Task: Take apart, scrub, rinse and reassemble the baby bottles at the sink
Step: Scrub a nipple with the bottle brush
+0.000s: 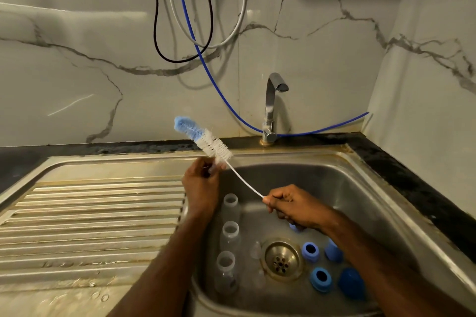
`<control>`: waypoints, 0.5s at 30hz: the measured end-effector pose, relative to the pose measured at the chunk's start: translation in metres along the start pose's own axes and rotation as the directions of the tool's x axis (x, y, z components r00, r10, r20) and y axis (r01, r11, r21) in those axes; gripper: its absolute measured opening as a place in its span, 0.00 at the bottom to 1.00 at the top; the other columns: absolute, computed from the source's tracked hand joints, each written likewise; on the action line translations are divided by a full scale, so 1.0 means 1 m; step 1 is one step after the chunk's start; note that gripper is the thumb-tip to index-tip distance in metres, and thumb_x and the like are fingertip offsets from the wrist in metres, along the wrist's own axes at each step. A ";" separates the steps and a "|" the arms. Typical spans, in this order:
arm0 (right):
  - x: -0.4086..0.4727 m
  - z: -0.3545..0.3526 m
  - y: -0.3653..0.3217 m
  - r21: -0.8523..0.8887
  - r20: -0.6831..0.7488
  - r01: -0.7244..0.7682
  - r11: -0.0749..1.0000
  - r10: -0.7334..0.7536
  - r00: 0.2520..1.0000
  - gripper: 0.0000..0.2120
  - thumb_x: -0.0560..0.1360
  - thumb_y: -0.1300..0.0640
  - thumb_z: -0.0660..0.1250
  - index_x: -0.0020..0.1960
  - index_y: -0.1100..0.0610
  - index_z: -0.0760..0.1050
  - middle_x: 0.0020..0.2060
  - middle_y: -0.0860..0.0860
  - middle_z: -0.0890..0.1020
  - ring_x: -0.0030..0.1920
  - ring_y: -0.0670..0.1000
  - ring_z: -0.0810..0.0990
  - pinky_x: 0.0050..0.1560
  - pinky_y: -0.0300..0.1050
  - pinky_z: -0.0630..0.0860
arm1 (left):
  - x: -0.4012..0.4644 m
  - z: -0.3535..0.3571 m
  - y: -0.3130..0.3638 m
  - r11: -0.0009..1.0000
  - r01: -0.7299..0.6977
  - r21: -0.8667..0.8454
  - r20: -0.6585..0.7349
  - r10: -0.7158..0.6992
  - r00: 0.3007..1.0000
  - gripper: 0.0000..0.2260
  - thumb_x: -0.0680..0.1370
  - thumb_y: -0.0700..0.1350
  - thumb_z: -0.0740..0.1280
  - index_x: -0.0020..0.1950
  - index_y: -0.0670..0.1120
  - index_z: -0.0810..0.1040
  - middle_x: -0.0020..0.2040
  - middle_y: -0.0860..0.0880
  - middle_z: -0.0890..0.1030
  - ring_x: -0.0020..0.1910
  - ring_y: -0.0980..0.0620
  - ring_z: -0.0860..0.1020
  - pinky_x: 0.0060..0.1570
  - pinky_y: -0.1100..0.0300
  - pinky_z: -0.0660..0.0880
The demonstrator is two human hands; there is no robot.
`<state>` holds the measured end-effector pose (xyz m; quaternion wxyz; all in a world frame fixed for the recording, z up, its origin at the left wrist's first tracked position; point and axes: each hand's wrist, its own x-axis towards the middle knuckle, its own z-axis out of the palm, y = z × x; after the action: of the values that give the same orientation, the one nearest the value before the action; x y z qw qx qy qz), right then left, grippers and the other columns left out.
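while both hands work above the basin, the right hand [288, 207] is clenched around the handle end of the bottle brush [206, 140], its fingers curled tight so the thin white twisted stem comes out past the thumb. the left hand [202, 183] pinches the same brush just below the bristles, thumb and fingertips closed on the stem where the white bristle part begins; the blue tip of the brush points up and to the left, over the back edge of the sink. the stem bows slightly between the two hands.

the bottles lie taken apart in the steel sink [360, 188]. three clear bottle bodies stand in a row along its left wall: the far one [231, 207], the middle one [230, 235] and the near one [226, 269], all with open mouths up. a clear teat [255, 249] sits just left of the drain [281, 260]. right of the drain lie two blue screw rings, one farther [310, 251] and one nearer [320, 279], with blue caps [351, 283] beside them and another blue piece partly hidden under the right wrist.

a ribbed steel draining board [90, 219] stretches to the left. a chrome tap [273, 105] stands behind the basin on a dark counter edge [401, 162]. a blue hose [219, 85] and black and grey cables hang against the marbled wall [77, 59].
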<state>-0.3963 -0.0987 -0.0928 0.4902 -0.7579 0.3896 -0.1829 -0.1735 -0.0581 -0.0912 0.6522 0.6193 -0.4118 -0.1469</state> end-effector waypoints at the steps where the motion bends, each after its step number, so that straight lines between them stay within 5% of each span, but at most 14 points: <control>1: 0.000 0.001 0.001 0.004 0.007 -0.005 1.000 0.005 1.000 0.16 0.82 0.45 0.63 0.40 0.52 0.78 0.25 0.46 0.69 0.24 0.47 0.63 0.26 0.41 0.60 | 0.002 -0.002 -0.004 1.000 0.001 0.008 -0.001 -0.001 1.000 0.04 0.77 0.44 0.74 0.51 0.51 0.82 0.47 0.55 0.84 0.47 0.60 0.82 0.45 0.67 0.79; 3: 0.001 -0.001 0.004 -0.059 -0.024 0.035 0.998 -0.036 0.999 0.15 0.82 0.47 0.64 0.40 0.53 0.78 0.25 0.47 0.71 0.24 0.46 0.65 0.25 0.41 0.62 | 0.005 -0.005 -0.004 0.976 0.115 -0.183 0.102 -0.098 0.990 0.05 0.78 0.43 0.73 0.52 0.44 0.84 0.44 0.49 0.86 0.44 0.55 0.83 0.46 0.63 0.79; 6: 0.003 -0.012 0.009 -0.204 -0.117 0.119 0.972 -0.144 0.983 0.13 0.81 0.49 0.65 0.40 0.54 0.78 0.30 0.55 0.76 0.31 0.47 0.73 0.35 0.42 0.73 | 0.004 -0.010 0.010 0.681 0.498 -0.536 0.388 -0.325 0.862 0.11 0.81 0.45 0.67 0.55 0.37 0.81 0.41 0.43 0.83 0.37 0.52 0.81 0.39 0.62 0.80; 10: 0.004 -0.020 0.016 -0.268 -0.170 0.122 0.956 -0.172 0.970 0.14 0.81 0.48 0.65 0.39 0.53 0.77 0.29 0.52 0.75 0.31 0.49 0.72 0.36 0.47 0.73 | 0.010 -0.018 0.019 0.405 0.741 -0.536 0.598 -0.439 0.671 0.16 0.83 0.52 0.64 0.53 0.39 0.80 0.36 0.47 0.79 0.28 0.57 0.76 0.26 0.68 0.76; 13: 0.002 -0.015 0.009 -0.265 -0.146 0.163 0.950 -0.206 0.968 0.14 0.81 0.48 0.65 0.38 0.51 0.77 0.31 0.55 0.76 0.32 0.47 0.73 0.37 0.43 0.73 | 0.006 -0.011 0.020 0.442 0.666 -0.601 0.520 -0.417 0.745 0.12 0.83 0.47 0.64 0.54 0.39 0.80 0.39 0.45 0.81 0.34 0.55 0.79 0.33 0.66 0.80; 15: 0.000 -0.010 0.002 -0.206 -0.115 0.143 0.968 -0.169 0.979 0.14 0.81 0.49 0.65 0.38 0.51 0.77 0.28 0.51 0.75 0.29 0.44 0.72 0.32 0.37 0.71 | 0.002 -0.005 0.013 0.660 0.465 -0.589 0.347 -0.313 0.884 0.07 0.81 0.41 0.67 0.56 0.39 0.80 0.43 0.44 0.83 0.40 0.52 0.82 0.41 0.62 0.81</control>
<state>-0.4037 -0.1049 -0.0900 0.3702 -0.8173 0.3764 -0.2308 -0.1725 -0.0538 -0.0780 0.7316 0.4038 -0.2581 -0.4848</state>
